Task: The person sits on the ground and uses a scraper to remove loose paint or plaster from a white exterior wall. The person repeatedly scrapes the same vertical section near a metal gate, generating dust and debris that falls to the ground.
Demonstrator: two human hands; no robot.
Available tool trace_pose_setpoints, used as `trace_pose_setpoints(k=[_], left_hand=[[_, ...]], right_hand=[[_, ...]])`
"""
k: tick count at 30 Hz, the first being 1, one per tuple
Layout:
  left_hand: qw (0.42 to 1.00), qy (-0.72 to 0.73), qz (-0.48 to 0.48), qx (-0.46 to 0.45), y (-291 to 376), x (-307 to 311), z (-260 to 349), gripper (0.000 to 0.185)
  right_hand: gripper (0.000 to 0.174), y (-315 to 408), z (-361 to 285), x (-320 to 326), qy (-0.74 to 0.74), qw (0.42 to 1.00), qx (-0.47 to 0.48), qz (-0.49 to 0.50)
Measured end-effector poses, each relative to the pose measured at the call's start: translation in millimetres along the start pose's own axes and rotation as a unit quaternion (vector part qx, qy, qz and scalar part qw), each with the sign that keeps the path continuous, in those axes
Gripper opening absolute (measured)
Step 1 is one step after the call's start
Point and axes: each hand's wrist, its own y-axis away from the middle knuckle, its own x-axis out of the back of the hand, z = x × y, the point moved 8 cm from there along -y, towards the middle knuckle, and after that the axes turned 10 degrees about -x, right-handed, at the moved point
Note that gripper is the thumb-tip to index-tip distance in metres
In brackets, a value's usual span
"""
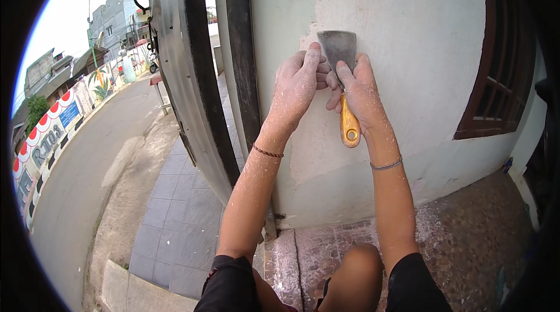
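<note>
My right hand (361, 88) grips a putty knife where the blade meets the handle, thumb on its near face. The putty knife (340, 47) stands upright, its broad grey steel blade uppermost and its worn yellow handle with a hanging hole pointing down. At the blade's left edge is my left hand (297, 80), thumb raised and fingers curled towards my right fingers; whether it grips the blade cannot be seen. Pale dust and flakes coat both hands and forearms. Behind them rises a painted wall (415, 62), with a paler, scraped-looking patch (315, 137) edged by green-grey paint.
A metal gate (179, 49) and a dark post (243, 49) stand close on the left. A barred brown-framed window (494, 84) is at right. White debris (280, 264) litters the floor by my bent knee (358, 272). A road (87, 172) runs beyond the grey tiles (175, 211).
</note>
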Motion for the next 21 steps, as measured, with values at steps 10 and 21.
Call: trace_pose_setpoints(k=[10, 21], left_hand=[[0.963, 0.246, -0.059, 0.088, -26.7, -45.2, -22.4, 0.035], [0.964, 0.243, -0.006, 0.108, -27.3, -34.7, -19.2, 0.032]], right_hand=[[0.018, -8.9, -0.6, -0.6, -0.019, 0.999, -0.045, 0.016], [0.016, -1.9, -5.5, -15.0, -0.110, 0.991, -0.060, -0.036]])
